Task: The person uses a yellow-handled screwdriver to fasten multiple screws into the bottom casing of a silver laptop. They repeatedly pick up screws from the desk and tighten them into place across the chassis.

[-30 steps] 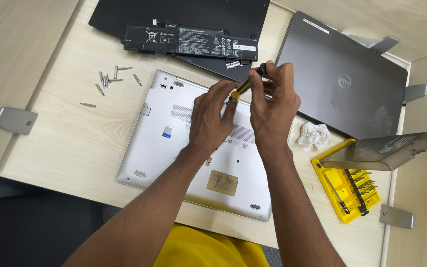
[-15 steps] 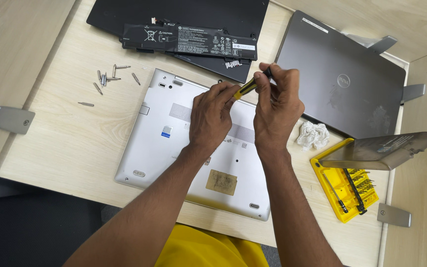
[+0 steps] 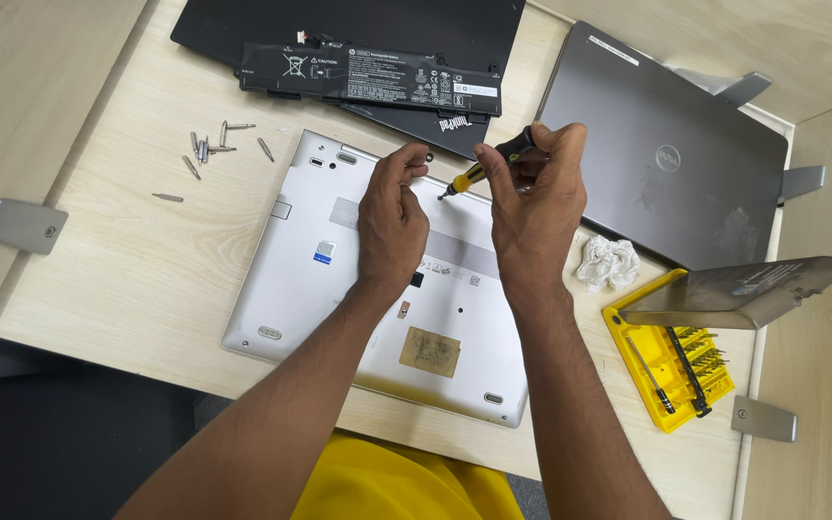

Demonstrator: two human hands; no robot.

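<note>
Over toward the left edge of the pale wooden tabletop [image 3: 98,250] lies a scatter of small loose metal screws [image 3: 209,149], light enough, I judge, to roll off at a careless nudge. Nearer the middle, the silver laptop turned underside up [image 3: 339,279] lies flat, its near edge close to the front edge of the tabletop. I judge its bottom cover to be thin, stiff and smooth, so it would slide if pushed sideways, and it is best steadied from above.

My left hand [image 3: 392,221] rests on that cover near its far edge, fingers curled loosely, gripping nothing that I can see. My right hand [image 3: 532,207] is closed around the small black-and-yellow precision screwdriver [image 3: 483,169], pinching the slim handle between fingertips and thumb, the tip slanting down to the cover's far edge. Such a tool is light and stiff; I judge it should be held high on the handle.

Beyond my hands, at the far edge, a long flat black battery pack [image 3: 368,77] lies on a black laptop [image 3: 339,24]. Further right sits a closed dark grey laptop [image 3: 657,144], then a crumpled white tissue [image 3: 609,262], and near the right front corner a yellow screwdriver bit case [image 3: 671,361] with its lid raised.
</note>
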